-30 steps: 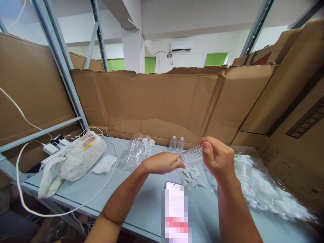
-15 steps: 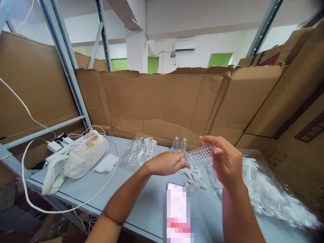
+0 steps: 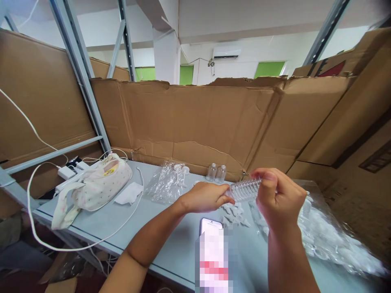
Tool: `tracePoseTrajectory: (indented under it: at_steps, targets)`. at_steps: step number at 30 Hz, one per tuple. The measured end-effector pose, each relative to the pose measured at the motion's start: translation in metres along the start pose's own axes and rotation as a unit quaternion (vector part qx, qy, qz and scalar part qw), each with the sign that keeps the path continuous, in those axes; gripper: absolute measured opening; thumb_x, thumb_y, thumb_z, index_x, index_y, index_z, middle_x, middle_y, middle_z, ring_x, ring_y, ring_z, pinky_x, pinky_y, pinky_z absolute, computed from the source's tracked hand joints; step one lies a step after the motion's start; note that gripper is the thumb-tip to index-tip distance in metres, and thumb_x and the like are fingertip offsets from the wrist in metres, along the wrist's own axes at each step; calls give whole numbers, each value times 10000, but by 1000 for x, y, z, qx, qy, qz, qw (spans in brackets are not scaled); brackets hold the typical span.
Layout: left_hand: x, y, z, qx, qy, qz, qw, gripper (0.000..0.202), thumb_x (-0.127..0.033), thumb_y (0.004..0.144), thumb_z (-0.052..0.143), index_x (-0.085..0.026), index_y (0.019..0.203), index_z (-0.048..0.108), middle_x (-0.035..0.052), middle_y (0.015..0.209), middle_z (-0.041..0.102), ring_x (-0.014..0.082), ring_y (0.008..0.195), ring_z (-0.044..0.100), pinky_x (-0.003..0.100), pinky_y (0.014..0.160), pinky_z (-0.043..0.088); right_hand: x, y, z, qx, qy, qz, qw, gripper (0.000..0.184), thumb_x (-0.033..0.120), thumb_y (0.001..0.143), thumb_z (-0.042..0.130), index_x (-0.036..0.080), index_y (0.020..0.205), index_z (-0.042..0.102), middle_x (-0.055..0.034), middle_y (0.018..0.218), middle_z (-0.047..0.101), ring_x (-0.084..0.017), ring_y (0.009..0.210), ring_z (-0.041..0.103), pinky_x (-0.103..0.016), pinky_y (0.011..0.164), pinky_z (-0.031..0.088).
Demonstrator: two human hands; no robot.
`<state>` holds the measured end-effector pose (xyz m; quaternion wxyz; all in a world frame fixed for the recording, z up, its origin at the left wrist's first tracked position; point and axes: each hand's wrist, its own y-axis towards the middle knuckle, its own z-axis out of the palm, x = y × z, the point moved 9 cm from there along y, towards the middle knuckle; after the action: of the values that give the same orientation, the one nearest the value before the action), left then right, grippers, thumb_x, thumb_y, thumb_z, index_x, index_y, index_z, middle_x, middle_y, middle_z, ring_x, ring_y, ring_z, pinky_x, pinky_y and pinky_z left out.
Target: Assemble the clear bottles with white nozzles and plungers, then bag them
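Observation:
A clear ribbed plastic bottle is held sideways above the table between my two hands. My left hand closes on its left end, thumb and fingers pinching it. At the other end my right hand is wrapped round the bottle, with the thumb bent over the top; that end is hidden by the fingers. Below lie several small white plastic pieces in a loose pile. Two similar clear bottles stand upright behind, by the cardboard.
A phone lies in front, partly blurred out. To the right is a clear bag of plastic parts. At the left are a crumpled clear bag, a paper tissue, a cloth pouch and a white cable. Cardboard walls surround the table.
Both hands and the bottle have shifted slightly right. My right hand has turned and closed more tightly round the bottle's end, its fingers curled in where they were more stretched.

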<state>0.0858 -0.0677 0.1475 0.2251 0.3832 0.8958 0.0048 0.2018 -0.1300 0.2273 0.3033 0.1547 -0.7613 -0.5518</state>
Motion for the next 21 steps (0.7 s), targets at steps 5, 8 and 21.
tracePoseTrajectory:
  at_steps: [5, 8, 21]
  targets:
    - [10, 2, -9, -52, -98, 1, 994, 292, -453, 896, 478, -180, 927, 577, 46, 859, 665, 212, 782, 597, 292, 683, 419, -12, -3, 4, -7, 82, 52, 995, 383, 520, 893, 447, 187, 904, 634, -66, 783, 655, -196, 670, 613, -318, 602, 460]
    - [13, 3, -15, -72, -298, 40, 951, 319, -449, 918, 438, -152, 895, 553, 37, 799, 613, 154, 751, 556, 268, 705, 428, -22, -4, 18, 35, 233, 107, 966, 644, 647, 768, 563, 221, 1248, 510, -107, 1032, 637, -193, 689, 625, -359, 648, 519]
    - [5, 3, -9, -17, -540, 71, 838, 454, -556, 850, 543, -142, 1034, 538, -10, 612, 538, 158, 760, 587, 322, 795, 423, -21, -14, 60, 134, 388, 202, 889, 482, 553, 761, 648, 235, 1096, 513, -71, 854, 668, -226, 746, 657, -381, 684, 533]
